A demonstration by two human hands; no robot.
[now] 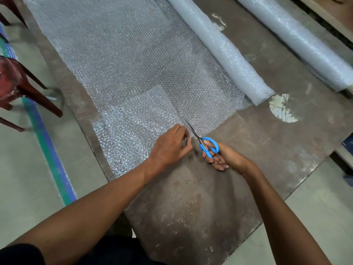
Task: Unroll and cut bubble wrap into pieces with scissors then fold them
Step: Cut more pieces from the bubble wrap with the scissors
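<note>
Step in hand: cutting. Bubble wrap sheet point(122, 60) is spread over the counter point(191, 207), centre to upper left. Its near edge is pinched by the left hand point(171, 148); blue-handled scissors point(202, 140), gripped by the right hand point(219, 156), are entered there. Next judged needed: blades advanced straight, sheet kept taut. Two rolls point(219, 48) point(298, 39) lie upper right. Containers: none seen.

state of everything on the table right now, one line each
bubble wrap sheet: unrolled flat, cut just started at near edge
near roll: partly unrolled, joined to sheet
far roll: rolled up, apart
scissors: blades in the sheet's edge
left hand: pinching sheet beside cut
right hand: gripping scissors
</note>
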